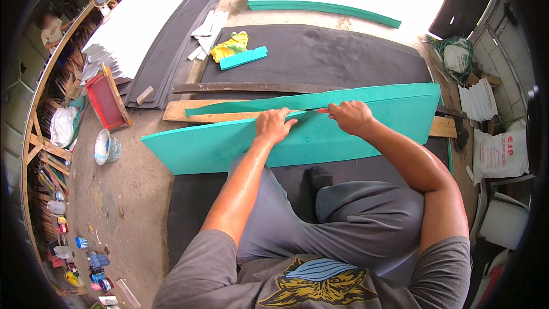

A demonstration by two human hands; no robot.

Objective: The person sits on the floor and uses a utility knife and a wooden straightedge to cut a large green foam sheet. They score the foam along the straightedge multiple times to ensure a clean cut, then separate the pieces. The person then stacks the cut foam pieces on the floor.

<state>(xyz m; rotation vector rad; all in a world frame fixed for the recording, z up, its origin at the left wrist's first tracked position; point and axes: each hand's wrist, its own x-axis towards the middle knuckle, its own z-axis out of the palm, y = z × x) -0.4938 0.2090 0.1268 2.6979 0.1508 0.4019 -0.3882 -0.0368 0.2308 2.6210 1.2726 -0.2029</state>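
Foam in a long teal sheet (366,137) lies across my lap and over a wooden plank (189,111) on the floor, with a big black mat (320,51) spread beyond it. My left hand (274,126) presses flat on the sheet with fingers spread, holding nothing, while my right hand (350,117) is closed around a small red-handled knife (321,110) whose tip touches the sheet just beside my left fingertips. A narrow teal strip (240,107) curls away along the plank to the left, and a red frame (107,100) leans near the dark stacked sheets (166,57).
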